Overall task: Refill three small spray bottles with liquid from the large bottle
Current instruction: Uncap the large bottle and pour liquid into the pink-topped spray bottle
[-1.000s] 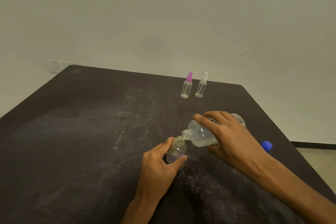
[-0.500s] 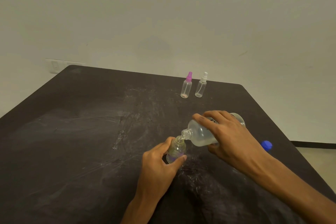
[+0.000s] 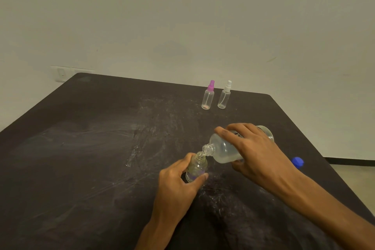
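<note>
Small clear uncapped spray bottle (image 3: 196,168): upright on dark scuffed surface (image 3: 81,158), gripped by left hand (image 3: 176,186). Large clear plastic bottle (image 3: 225,151) (tipped, mouth touching the small bottle's neck): just right of it, clasped by right hand (image 3: 257,152). Blue cap (image 3: 297,162): farther right.

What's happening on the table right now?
The right hand tips the large bottle so its mouth meets the open neck of a small bottle, steadied upright by the left hand. Two capped spray bottles, pink-topped and white-topped, stand at the far edge. A blue cap lies to the right.
</note>
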